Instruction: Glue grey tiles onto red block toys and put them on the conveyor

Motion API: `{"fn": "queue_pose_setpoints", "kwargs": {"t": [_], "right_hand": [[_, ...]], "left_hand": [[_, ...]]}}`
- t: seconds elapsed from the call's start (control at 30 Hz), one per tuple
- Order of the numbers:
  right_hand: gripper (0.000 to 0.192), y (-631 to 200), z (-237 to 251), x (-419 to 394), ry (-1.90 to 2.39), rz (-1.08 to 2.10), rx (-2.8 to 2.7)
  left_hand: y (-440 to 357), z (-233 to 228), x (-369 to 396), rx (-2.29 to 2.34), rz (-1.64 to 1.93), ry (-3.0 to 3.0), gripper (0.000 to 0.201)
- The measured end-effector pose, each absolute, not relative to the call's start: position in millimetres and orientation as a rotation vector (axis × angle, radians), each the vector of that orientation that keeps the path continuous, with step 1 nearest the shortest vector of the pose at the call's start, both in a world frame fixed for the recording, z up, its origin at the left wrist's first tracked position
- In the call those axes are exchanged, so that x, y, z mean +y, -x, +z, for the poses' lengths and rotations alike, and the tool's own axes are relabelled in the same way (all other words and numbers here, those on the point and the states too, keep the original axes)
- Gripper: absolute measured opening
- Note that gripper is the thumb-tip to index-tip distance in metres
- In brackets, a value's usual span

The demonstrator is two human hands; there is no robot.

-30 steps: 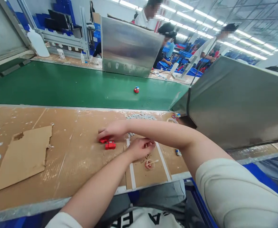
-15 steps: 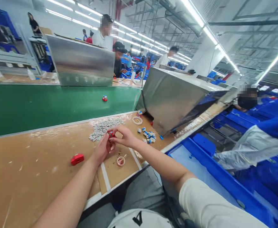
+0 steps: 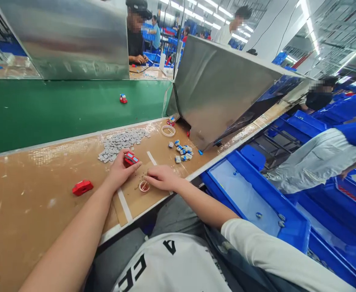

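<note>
My left hand (image 3: 119, 169) is closed around a red toy car (image 3: 131, 158) with pale windows, held just above the table. My right hand (image 3: 162, 177) is closed in a pinch on the thin pale stick (image 3: 144, 183) standing in a small round cup (image 3: 144, 187) with reddish contents. Dark specks lie on the board beside the cup. Left of my left arm, a red toy car body (image 3: 82, 187) rests on the table. Beyond my hands lies a heap of small grey flat pieces (image 3: 117, 145).
Several blue-and-white small parts (image 3: 184, 152) and a white tape ring (image 3: 168, 130) lie at the right. A red toy car (image 3: 123, 98) sits on the green belt (image 3: 74, 101). Metal panels (image 3: 223, 93) stand behind; blue bins (image 3: 257, 194) are at my right. A co-worker's hand (image 3: 140, 59) shows across the belt.
My right hand has left the toy car and come down to the stick in the cup. The car stays in my left hand. The view has tilted down.
</note>
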State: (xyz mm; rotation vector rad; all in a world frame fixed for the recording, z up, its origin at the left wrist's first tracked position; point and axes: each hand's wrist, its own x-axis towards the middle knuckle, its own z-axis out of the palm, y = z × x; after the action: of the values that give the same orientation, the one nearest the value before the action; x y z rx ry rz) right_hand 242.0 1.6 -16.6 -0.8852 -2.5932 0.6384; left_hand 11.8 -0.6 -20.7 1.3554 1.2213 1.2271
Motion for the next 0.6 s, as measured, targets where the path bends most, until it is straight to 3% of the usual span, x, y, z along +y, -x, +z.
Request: {"fn": "queue_pose_setpoints", "kwargs": {"t": [0.17,0.33,0.47,0.6], "right_hand": [[0.037,-238.2,-12.1,3.7,0.733,0.637,-2.655],[0.045,-244.9,-7.5,4.7,0.644,0.746,-2.615],[0.053,-245.8,-6.5,4.4,0.694,0.914,-2.556],[0.062,-241.7,-6.5,1.5,0.831,1.169,-2.433]], "left_hand": [[-9.5,-21.4,1.4,1.303,1.248,-1.331,0.057],[-6.4,-19.3,1.6,1.389,1.238,-1.376,0.060],[-6.7,-20.2,3.0,1.361,1.221,-1.391,0.074],[-8.4,-23.1,4.9,1.273,1.202,-1.334,0.075]]}}
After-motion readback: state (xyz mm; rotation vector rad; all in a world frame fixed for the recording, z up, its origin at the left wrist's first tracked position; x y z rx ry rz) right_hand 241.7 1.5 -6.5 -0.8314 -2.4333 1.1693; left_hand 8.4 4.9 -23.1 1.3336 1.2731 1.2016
